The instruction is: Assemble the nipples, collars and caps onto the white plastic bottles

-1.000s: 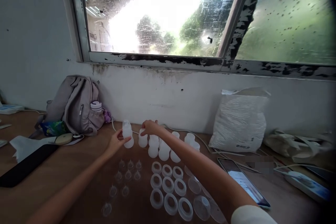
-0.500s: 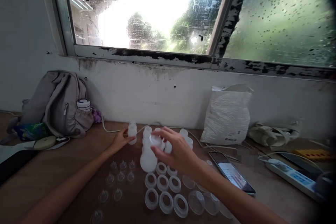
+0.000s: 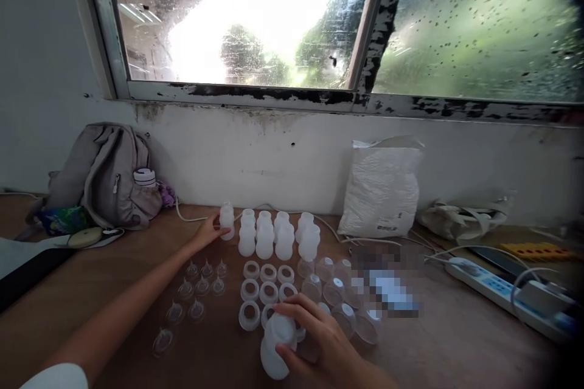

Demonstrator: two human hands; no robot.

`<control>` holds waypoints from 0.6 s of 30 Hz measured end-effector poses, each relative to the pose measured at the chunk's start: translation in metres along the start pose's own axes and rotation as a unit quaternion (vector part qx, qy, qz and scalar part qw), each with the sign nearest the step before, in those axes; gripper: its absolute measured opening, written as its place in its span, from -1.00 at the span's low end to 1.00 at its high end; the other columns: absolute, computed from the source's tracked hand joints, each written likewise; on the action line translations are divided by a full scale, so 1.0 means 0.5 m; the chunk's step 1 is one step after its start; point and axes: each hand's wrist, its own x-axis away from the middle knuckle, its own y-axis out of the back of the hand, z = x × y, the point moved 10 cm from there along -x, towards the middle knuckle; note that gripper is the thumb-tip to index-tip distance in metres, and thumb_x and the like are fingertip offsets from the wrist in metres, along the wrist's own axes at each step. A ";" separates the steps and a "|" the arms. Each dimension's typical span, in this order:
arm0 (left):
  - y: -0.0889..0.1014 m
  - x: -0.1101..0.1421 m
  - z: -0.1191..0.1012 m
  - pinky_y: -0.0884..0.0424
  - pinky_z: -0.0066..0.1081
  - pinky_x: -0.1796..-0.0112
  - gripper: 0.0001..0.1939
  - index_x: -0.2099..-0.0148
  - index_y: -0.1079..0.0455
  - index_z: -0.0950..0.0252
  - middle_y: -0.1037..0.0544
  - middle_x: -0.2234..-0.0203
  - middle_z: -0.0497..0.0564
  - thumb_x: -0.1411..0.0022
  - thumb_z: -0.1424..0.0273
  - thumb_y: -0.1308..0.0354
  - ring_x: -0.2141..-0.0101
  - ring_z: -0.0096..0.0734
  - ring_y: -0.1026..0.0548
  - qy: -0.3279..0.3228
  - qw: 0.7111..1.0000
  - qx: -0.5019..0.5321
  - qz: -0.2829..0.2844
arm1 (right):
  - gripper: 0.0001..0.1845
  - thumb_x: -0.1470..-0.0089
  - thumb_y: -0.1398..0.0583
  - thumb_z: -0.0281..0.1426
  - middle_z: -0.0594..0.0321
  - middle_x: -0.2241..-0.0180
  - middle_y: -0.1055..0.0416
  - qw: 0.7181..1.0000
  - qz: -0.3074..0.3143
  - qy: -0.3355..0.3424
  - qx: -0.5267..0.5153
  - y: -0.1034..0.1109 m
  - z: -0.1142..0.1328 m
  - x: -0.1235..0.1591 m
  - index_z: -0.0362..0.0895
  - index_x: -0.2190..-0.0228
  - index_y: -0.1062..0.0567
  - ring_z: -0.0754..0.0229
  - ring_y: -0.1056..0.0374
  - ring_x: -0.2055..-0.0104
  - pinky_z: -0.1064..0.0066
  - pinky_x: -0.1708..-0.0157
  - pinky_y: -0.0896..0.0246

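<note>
Close to the wall, my left hand has its thumb and fingers around a small white translucent baby bottle standing upright. My right hand, near the front of the table, is closed around the upper part of another white baby bottle. That bottle hides some of the white screw rings, which lie in rows behind it. More baby bottles stand in short columns at the back. Clear nipples lie to the left of the rings; clear domed caps lie to the right.
A grey backpack leans at the back left. On the right are a white plastic bag, a blurred phone, a cloth bag and a power strip with cables. A window is above the wooden table.
My right hand has moved from among the standing bottles toward me, bringing a baby bottle over the front rings. My left hand stays at its bottle. The view has shifted slightly.
</note>
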 end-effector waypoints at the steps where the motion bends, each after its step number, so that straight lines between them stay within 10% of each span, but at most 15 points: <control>1: 0.000 0.001 -0.001 -0.35 -0.19 0.15 -0.36 0.03 -0.17 0.37 -0.39 0.11 0.22 0.18 0.26 -0.26 0.13 -0.16 -0.40 0.001 1.000 -0.006 -0.002 | -0.56 0.09 -0.15 -0.40 0.14 0.19 -0.28 1.000 0.000 -0.001 -0.003 -0.002 0.000 0.003 0.05 0.10 -0.26 0.14 -0.30 0.19 0.37 0.23 -0.29; 9: 0.052 0.060 -0.044 -0.22 -0.22 0.06 -0.39 -0.06 -0.06 0.31 -0.15 -0.08 0.24 0.02 0.19 -0.11 -0.04 -0.16 -0.21 0.013 0.995 -0.066 -0.072 | -0.42 0.10 -0.16 -0.42 0.16 0.15 -0.27 0.999 0.028 -0.012 -0.032 -0.030 -0.003 0.026 0.03 0.02 -0.12 0.16 -0.28 0.19 0.37 0.24 -0.27; 13: 0.086 0.141 -0.130 -0.28 -0.31 0.14 -0.58 0.06 -0.20 0.30 -0.33 0.08 0.13 -0.07 0.17 0.00 0.08 -0.25 -0.32 -0.025 0.988 -0.122 -0.088 | -0.36 0.13 -0.18 -0.42 0.20 0.22 -0.31 0.997 0.010 -0.028 -0.077 -0.036 -0.011 0.024 -0.01 0.00 -0.08 0.23 -0.30 0.29 0.41 0.31 -0.28; 18: 0.025 0.271 -0.248 -0.25 -0.36 0.22 -0.72 0.33 -0.37 0.26 -0.46 0.38 0.01 -0.09 0.17 0.00 0.30 -0.33 -0.38 -0.122 0.931 -0.329 0.098 | -0.40 0.12 -0.18 -0.38 0.19 0.22 -0.31 0.994 -0.076 -0.006 -0.079 -0.025 0.009 -0.027 -0.06 0.03 -0.08 0.26 -0.28 0.31 0.41 0.31 -0.24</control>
